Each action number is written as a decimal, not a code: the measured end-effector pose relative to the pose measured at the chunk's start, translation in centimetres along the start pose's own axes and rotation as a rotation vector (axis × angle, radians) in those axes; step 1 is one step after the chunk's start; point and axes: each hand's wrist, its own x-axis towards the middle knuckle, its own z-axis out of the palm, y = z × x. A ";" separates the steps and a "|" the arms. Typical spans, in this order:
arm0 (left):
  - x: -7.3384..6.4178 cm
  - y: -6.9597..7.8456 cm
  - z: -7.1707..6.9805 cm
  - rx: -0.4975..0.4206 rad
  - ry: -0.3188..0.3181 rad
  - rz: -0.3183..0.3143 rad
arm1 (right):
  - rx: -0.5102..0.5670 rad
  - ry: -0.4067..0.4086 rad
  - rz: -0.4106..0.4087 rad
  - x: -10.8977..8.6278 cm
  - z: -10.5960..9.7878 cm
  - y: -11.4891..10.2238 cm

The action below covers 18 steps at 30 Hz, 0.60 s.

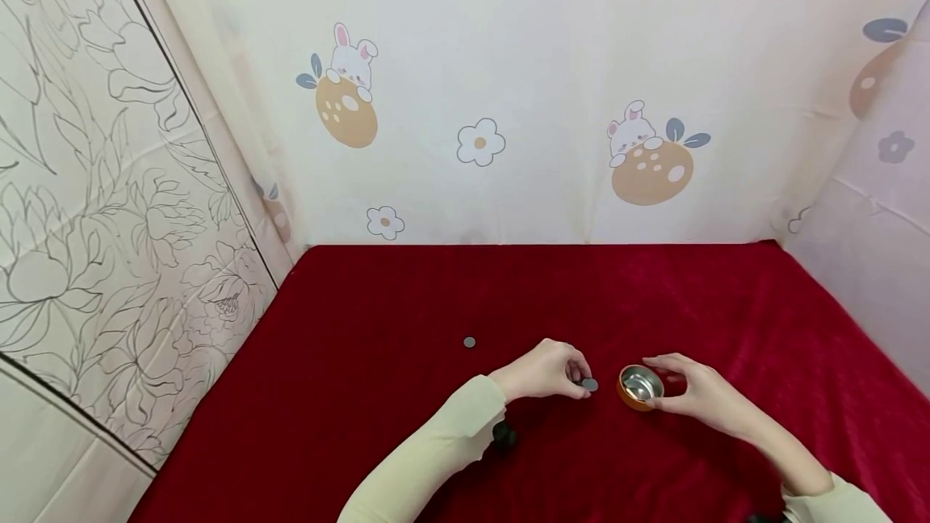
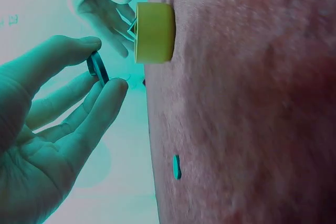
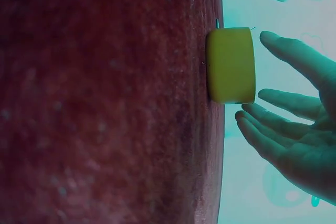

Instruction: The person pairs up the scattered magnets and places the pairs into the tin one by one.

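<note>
My left hand [image 1: 546, 370] pinches a small grey coin-like disc [image 1: 590, 385] between thumb and fingertips, left of a round tin. In the left wrist view the disc [image 2: 97, 67] is held nearly edge-on, raised off the cloth. The shallow tin [image 1: 629, 402] has an orange-yellow wall and a shiny silver inside, its opening facing up; something thin shows at its mouth in the left wrist view. My right hand [image 1: 701, 398] is spread at the tin's right side, thumb and fingers apart near the rim. A second grey disc [image 1: 469, 342] lies on the cloth further left.
A dark red velvet-like cloth [image 1: 349, 410] covers the table. Behind it hangs a pale curtain [image 1: 436, 63] printed with rabbits and fruit; a flower-patterned panel [image 1: 109, 184] stands at the left.
</note>
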 end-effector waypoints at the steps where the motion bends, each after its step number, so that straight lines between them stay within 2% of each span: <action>1: 0.2 0.1 0.1 -0.001 0.002 -0.002 | 0.026 -0.010 0.006 0.0 0.0 0.1; 7: 1.3 0.6 0.7 -0.013 0.014 -0.015 | 0.136 -0.082 0.036 0.2 0.0 0.3; 18: 3.1 1.6 1.4 -0.003 0.028 -0.006 | 0.171 -0.156 0.018 0.4 -0.1 0.8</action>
